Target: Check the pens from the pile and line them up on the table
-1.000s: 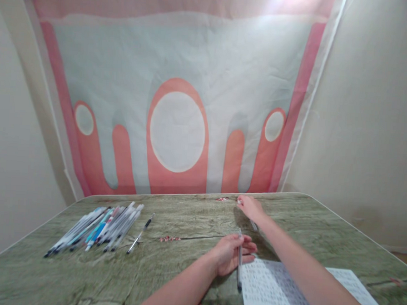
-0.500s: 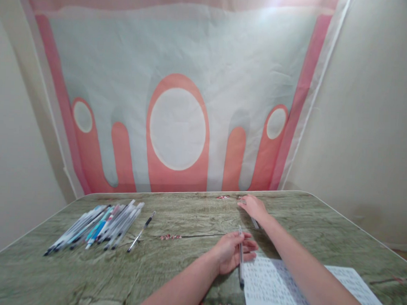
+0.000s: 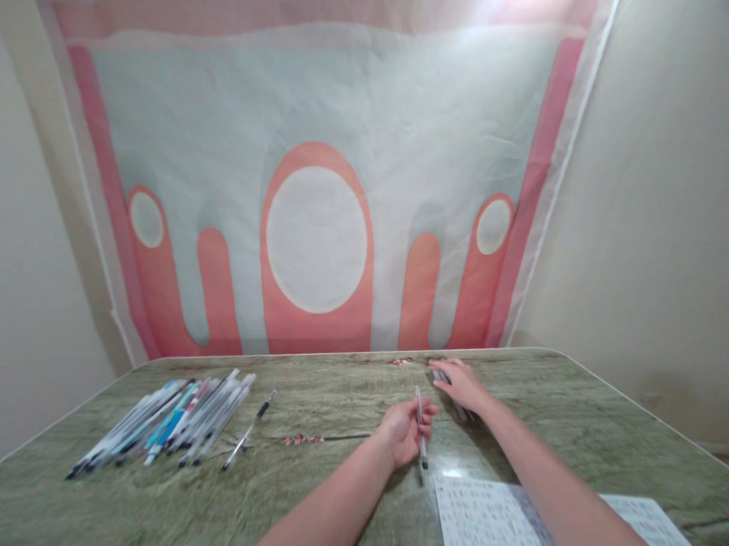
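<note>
My left hand [image 3: 406, 435] is turned palm up just left of the paper's top edge, fingers curled around a clear pen [image 3: 422, 443] with a dark lower end. Farther back, my right hand [image 3: 461, 387] is closed over a few clear pens [image 3: 458, 408], whose ends stick out below the fingers. How many pens are under this hand I cannot tell. A single pen with a black grip [image 3: 263, 410] lies slanted on the table to the left, apart from both hands.
On the left of the wood-patterned table [image 3: 328, 499] lies a spread of several pens [image 3: 207, 411], mostly clear, some blue and pink. Sheets of paper with handwriting [image 3: 480, 515] lie under my right forearm. A patterned cloth [image 3: 317, 238] hangs behind the table.
My left hand has moved up and slightly left, away from the paper, its fingers now more curled around the pen. My right hand has closed over the pens at the back.
</note>
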### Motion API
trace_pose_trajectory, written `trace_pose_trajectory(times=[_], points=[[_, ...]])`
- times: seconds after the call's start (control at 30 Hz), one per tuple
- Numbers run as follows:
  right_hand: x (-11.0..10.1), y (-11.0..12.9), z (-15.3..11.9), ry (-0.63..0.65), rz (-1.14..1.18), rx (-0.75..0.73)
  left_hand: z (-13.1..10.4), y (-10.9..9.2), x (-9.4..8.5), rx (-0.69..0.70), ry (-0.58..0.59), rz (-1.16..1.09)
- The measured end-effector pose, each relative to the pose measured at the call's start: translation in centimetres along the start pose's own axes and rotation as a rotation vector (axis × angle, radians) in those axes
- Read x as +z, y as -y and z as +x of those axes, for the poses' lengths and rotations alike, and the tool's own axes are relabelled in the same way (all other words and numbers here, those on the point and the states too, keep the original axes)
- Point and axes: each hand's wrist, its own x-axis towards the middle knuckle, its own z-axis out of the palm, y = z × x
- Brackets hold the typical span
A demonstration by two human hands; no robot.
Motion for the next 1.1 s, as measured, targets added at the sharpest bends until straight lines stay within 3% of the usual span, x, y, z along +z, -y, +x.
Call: trace_pose_trajectory(times=[0.2, 0.33, 0.4, 0.5, 0.57, 0.9, 1.1], points=[[-0.1, -0.2, 0.0, -0.028, 0.043, -0.019, 0.0, 0.2, -1.1, 0.102, 0.077, 0.066], [-0.9, 1.1, 0.1, -0.071, 0.248, -0.031, -0.2, 0.2, -1.4, 0.142, 0.105, 0.067], [-1.5, 2.3, -0.1, 0.037, 0.457, 0.026, -0.3, 0.4, -1.3, 0.152, 0.105, 0.087], [-2.0, 4.1, -0.5, 0.328, 0.759, 0.1, -0.4, 0.6, -1.2, 0.174, 0.123, 0.098], [-2.0, 5.0, -0.8, 0.393, 0.854, 0.132, -0.4, 0.7, -1.2, 0.184, 0.135, 0.092], [-0.9, 5.6, -0.8, 0.26, 0.922, 0.197, -0.1, 0.5, -1.5, 0.172, 0.145, 0.095], [-1.4, 2.5, 0.3, -0.004, 0.748, 0.208, -0.8, 1.4, -1.0, 0.107, 0.187, 0.204]])
